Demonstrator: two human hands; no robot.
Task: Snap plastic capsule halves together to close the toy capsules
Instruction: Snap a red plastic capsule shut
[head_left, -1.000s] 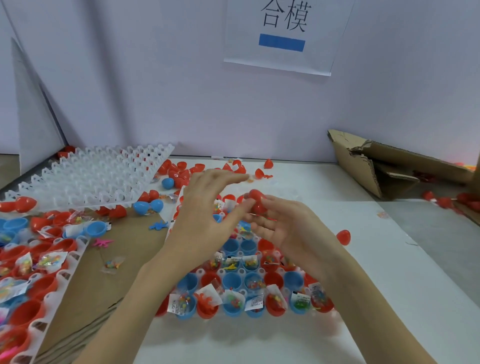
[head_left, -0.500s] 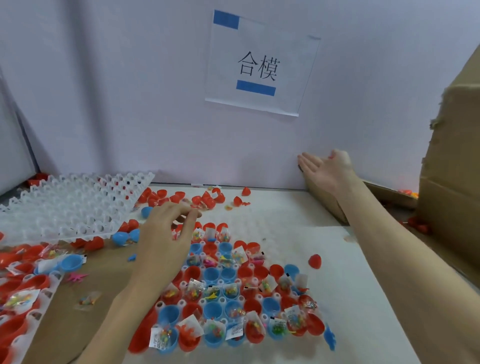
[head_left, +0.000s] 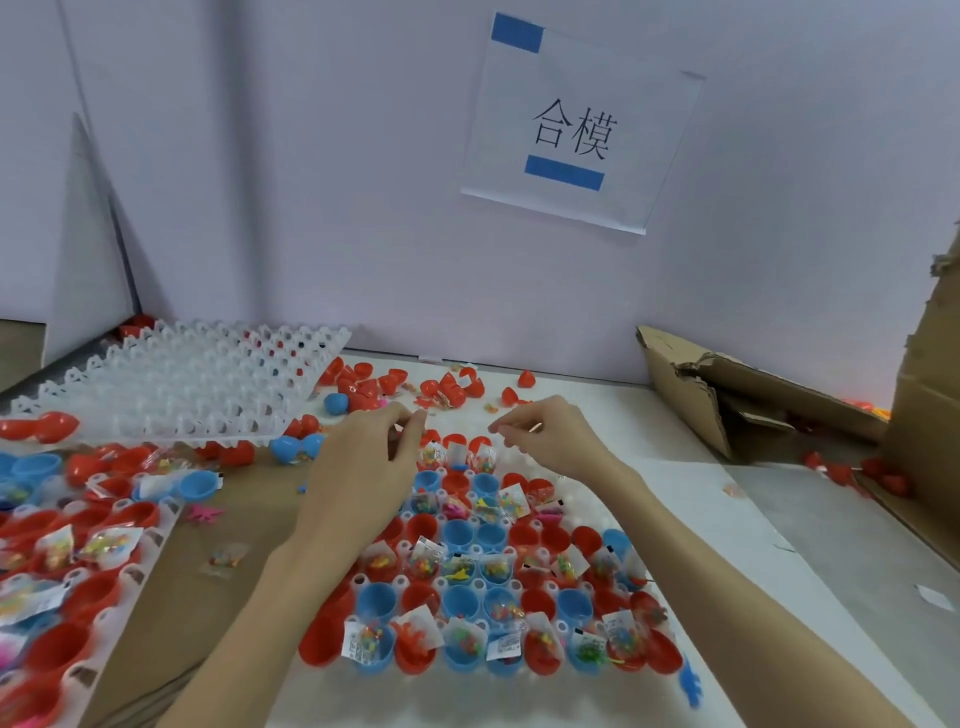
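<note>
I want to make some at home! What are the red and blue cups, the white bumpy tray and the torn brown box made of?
The red and blue cups look like smooth, shiny plastic; light glints off them. The white bumpy tray seems thin, see-through plastic, since red pieces show through it. The torn brown box is probably matte cardboard, with ragged edges.

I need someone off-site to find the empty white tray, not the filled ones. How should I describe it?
Start at the paper sign on the back wall and drop left to the table. The empty white tray lies at the far left, propped over loose red capsule halves. Unlike the filled tray under the hands, its pockets hold nothing.
</note>
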